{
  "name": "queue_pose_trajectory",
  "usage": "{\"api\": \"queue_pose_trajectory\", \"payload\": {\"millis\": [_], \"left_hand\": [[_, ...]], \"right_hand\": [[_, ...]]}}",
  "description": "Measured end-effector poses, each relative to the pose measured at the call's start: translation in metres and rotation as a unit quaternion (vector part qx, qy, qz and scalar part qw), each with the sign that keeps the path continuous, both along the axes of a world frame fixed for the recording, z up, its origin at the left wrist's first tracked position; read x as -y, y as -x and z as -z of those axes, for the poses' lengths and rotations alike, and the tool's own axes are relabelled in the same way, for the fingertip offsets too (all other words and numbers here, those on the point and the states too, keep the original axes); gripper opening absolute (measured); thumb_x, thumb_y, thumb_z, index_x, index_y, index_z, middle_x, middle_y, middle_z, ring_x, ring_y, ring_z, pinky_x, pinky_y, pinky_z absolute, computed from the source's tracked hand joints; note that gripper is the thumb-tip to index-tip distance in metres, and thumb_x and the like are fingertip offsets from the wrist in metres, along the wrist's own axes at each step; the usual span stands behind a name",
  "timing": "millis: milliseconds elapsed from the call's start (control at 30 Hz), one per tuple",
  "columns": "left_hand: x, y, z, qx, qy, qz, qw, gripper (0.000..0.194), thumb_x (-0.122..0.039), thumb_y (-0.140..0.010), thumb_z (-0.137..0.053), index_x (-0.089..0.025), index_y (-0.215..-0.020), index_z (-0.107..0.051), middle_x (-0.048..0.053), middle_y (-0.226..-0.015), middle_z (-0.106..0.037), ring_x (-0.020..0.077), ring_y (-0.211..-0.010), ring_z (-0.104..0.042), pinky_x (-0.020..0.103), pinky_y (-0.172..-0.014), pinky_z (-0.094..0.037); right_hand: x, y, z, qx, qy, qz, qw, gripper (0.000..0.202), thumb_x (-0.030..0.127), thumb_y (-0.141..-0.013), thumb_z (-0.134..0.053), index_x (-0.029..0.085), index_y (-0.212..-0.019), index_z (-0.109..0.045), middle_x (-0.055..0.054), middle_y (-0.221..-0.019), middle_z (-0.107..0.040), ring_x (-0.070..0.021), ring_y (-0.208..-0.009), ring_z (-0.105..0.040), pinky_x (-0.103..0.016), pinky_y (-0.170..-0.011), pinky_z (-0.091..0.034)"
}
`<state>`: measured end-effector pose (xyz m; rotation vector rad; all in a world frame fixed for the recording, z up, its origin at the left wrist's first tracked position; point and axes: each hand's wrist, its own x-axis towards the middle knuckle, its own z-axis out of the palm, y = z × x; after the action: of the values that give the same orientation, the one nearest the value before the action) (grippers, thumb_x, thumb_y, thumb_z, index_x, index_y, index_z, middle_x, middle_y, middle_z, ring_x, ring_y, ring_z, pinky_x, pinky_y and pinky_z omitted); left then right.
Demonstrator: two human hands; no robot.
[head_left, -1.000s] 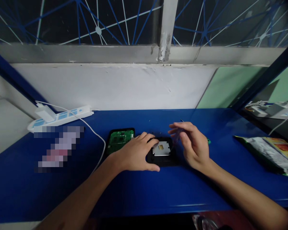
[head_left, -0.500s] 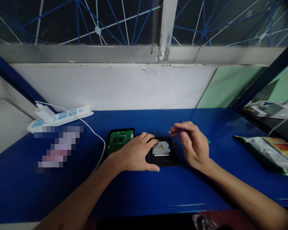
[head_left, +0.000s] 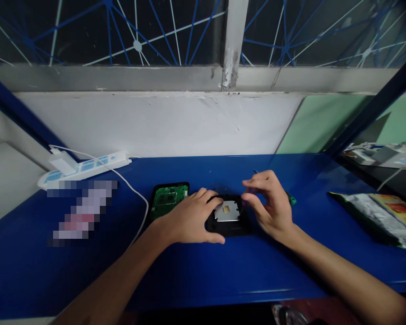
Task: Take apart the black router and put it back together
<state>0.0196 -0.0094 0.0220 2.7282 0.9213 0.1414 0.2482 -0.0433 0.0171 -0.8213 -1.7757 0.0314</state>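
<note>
A black casing [head_left: 232, 228] with a silver metal plate [head_left: 227, 215] in it lies on the blue table. My left hand [head_left: 194, 219] rests spread at the casing's left side, its fingertips at the plate's upper left edge. My right hand [head_left: 272, 205] is at the casing's right side, thumb and fingers closed round a small, see-through purplish screwdriver [head_left: 249, 197]. The tool's tip points down at the plate's right edge. Left of the casing, partly behind my left hand, a green circuit board [head_left: 165, 199] sits in a black shell.
A white power strip [head_left: 103, 163] with a plug and cable lies at the back left, a blurred-out item [head_left: 88, 207] before it. Behind my right hand is a green-handled tool [head_left: 292, 198]. A foil packet [head_left: 375, 216] lies at the right.
The fingers of my right hand have drawn together round the screwdriver, and the thumb has moved left. My left hand has stayed in place.
</note>
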Motion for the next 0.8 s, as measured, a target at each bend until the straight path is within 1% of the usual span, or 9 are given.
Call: {"api": "queue_pose_trajectory", "payload": {"millis": [133, 200, 267, 367, 467, 533, 600, 700, 800], "left_hand": [[0.0007, -0.0006, -0.0017, 0.003, 0.002, -0.002, 1.000, 0.086, -0.068, -0.071, -0.075, -0.021, -0.139, -0.051, 0.013, -0.141, -0.052, 0.0360, -0.129, -0.048, 0.050, -0.109, -0.041], [0.0009, -0.0008, -0.0021, 0.005, 0.002, -0.001, 1.000, 0.084, -0.068, -0.072, -0.074, -0.022, -0.139, -0.051, 0.013, -0.141, -0.052, 0.0358, -0.128, -0.048, 0.050, -0.109, -0.042], [0.0010, -0.0007, -0.0016, 0.006, 0.002, 0.000, 1.000, 0.084, -0.068, -0.072, -0.073, -0.021, -0.138, -0.051, 0.013, -0.141, -0.052, 0.0357, -0.128, -0.049, 0.051, -0.109, -0.042], [0.0009, -0.0004, -0.0005, 0.006, -0.001, -0.002, 1.000, 0.085, -0.069, -0.072, -0.073, -0.021, -0.138, -0.051, 0.013, -0.141, -0.053, 0.0362, -0.129, -0.048, 0.052, -0.109, -0.041], [0.0008, -0.0003, -0.0002, 0.005, -0.003, -0.003, 1.000, 0.086, -0.070, -0.071, -0.073, -0.021, -0.139, -0.051, 0.013, -0.141, -0.053, 0.0363, -0.130, -0.047, 0.051, -0.111, -0.040], [0.0007, -0.0002, -0.0004, 0.005, 0.001, -0.003, 1.000, 0.086, -0.069, -0.071, -0.074, -0.021, -0.139, -0.051, 0.013, -0.140, -0.053, 0.0360, -0.130, -0.047, 0.051, -0.110, -0.040], [0.0006, 0.0000, -0.0005, 0.005, 0.004, -0.002, 1.000, 0.087, -0.069, -0.071, -0.074, -0.021, -0.140, -0.050, 0.013, -0.141, -0.052, 0.0361, -0.130, -0.047, 0.051, -0.110, -0.041], [0.0006, 0.0001, -0.0008, 0.001, 0.009, -0.002, 1.000, 0.087, -0.069, -0.071, -0.074, -0.021, -0.140, -0.050, 0.013, -0.143, -0.051, 0.0367, -0.131, -0.046, 0.051, -0.108, -0.042], [0.0011, -0.0003, -0.0016, -0.001, 0.010, -0.006, 1.000, 0.086, -0.068, -0.071, -0.074, -0.022, -0.139, -0.050, 0.013, -0.142, -0.051, 0.0366, -0.131, -0.046, 0.052, -0.109, -0.042]], "right_hand": [[0.0036, 0.0019, 0.0017, -0.050, 0.056, -0.028, 0.997, 0.035, 0.012, -0.095, -0.057, 0.029, -0.126, -0.056, -0.003, -0.102, -0.064, -0.0153, -0.081, -0.065, -0.033, -0.068, -0.056], [0.0052, 0.0020, 0.0028, -0.068, 0.089, -0.043, 0.993, 0.034, 0.014, -0.100, -0.047, 0.028, -0.130, -0.054, -0.004, -0.107, -0.066, -0.0156, -0.084, -0.068, -0.033, -0.068, -0.057], [0.0053, 0.0014, 0.0031, -0.065, 0.097, -0.055, 0.992, 0.032, 0.017, -0.102, -0.042, 0.028, -0.129, -0.055, -0.006, -0.112, -0.066, -0.0164, -0.087, -0.069, -0.034, -0.069, -0.058], [0.0029, -0.0002, 0.0026, -0.043, 0.073, -0.040, 0.996, 0.027, 0.024, -0.099, -0.053, 0.027, -0.125, -0.058, -0.007, -0.107, -0.060, -0.0179, -0.085, -0.066, -0.036, -0.067, -0.058], [0.0010, -0.0005, 0.0016, -0.020, 0.044, 0.000, 0.999, 0.032, 0.021, -0.093, -0.064, 0.028, -0.123, -0.061, -0.004, -0.094, -0.057, -0.0170, -0.079, -0.060, -0.036, -0.066, -0.057], [0.0010, 0.0003, 0.0010, -0.021, 0.044, 0.007, 0.999, 0.034, 0.016, -0.093, -0.062, 0.029, -0.125, -0.061, -0.003, -0.093, -0.058, -0.0157, -0.077, -0.060, -0.035, -0.067, -0.057], [0.0015, 0.0013, 0.0009, -0.033, 0.060, -0.006, 0.998, 0.036, 0.013, -0.096, -0.055, 0.029, -0.128, -0.059, -0.004, -0.098, -0.061, -0.0149, -0.078, -0.063, -0.035, -0.068, -0.058], [0.0022, 0.0018, 0.0011, -0.050, 0.083, -0.026, 0.995, 0.037, 0.012, -0.098, -0.050, 0.028, -0.131, -0.057, -0.005, -0.105, -0.064, -0.0143, -0.080, -0.068, -0.035, -0.068, -0.060], [0.0024, 0.0012, 0.0009, -0.068, 0.079, -0.027, 0.994, 0.036, 0.012, -0.098, -0.051, 0.027, -0.129, -0.058, -0.005, -0.106, -0.064, -0.0137, -0.080, -0.069, -0.033, -0.065, -0.061]]}}
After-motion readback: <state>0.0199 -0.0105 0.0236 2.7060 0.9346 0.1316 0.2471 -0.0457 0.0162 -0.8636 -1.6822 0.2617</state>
